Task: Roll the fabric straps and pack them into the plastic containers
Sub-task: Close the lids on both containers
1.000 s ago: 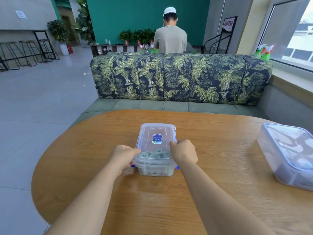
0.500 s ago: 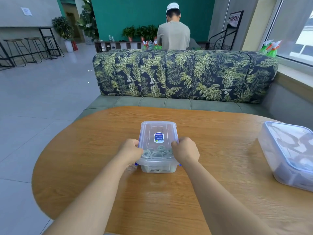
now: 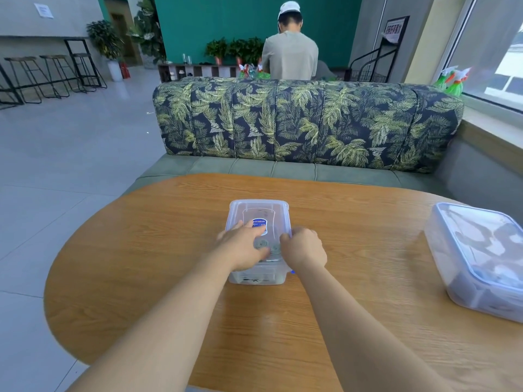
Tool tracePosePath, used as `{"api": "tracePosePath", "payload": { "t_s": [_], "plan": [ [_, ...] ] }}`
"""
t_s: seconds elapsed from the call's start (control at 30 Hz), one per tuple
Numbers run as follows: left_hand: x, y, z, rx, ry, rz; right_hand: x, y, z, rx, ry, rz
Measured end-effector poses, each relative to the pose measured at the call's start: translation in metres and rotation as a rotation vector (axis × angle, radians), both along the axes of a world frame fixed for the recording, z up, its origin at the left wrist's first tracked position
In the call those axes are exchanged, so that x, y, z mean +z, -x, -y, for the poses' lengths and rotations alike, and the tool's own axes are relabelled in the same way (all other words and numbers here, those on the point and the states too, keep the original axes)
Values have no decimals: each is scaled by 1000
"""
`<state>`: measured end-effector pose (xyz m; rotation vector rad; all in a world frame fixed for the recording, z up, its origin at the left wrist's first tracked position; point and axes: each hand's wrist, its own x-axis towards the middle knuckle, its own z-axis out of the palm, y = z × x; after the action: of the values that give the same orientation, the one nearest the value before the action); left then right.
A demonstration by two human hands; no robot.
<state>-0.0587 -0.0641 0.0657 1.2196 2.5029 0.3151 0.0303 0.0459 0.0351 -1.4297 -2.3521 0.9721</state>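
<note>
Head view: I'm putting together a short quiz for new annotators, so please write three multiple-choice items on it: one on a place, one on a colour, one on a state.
1. Where is the larger container?
A. on the sofa
B. at the table's right edge
C. on the floor

2. What colour is the label on the small container's lid?
A. red
B. yellow
C. blue

3. How is that lid?
A. on the container
B. lying beside it
C. lifted in the air

B: it rests on the wood at the right.
C: the sticker is blue.
A: it sits on top, left hand flat on it, right hand curled at its edge.
</note>
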Motion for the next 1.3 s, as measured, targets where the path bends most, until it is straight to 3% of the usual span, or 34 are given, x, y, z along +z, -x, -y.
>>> {"api": "tracePosePath", "payload": {
  "t_s": [0.2,0.3,0.43,0.57,0.7,0.93,1.03,1.17,1.3],
  "plan": [
    [-3,3,0,15,-9,60,0,-16,-8,-145,548,-300],
    [-2,1,0,22,-17,62,0,-18,-6,-156,630,-355],
    [-2,0,0,24,-23,55,2,-19,-7,-153,514,-388],
    [-3,-1,0,25,-16,45,8,-13,-5,-55,243,-187],
    [-4,-1,-1,18,-4,34,15,-7,-1,-14,97,-37],
    [-5,2,-1,17,-24,13,29,-5,2,24,67,99],
    [-12,9,3,69,-157,17,34,-4,4,46,59,157],
    [-20,21,14,437,-448,192,37,-2,5,58,51,193],
    [-17,25,17,825,-559,817,40,-2,6,58,43,218]
  ]
}}
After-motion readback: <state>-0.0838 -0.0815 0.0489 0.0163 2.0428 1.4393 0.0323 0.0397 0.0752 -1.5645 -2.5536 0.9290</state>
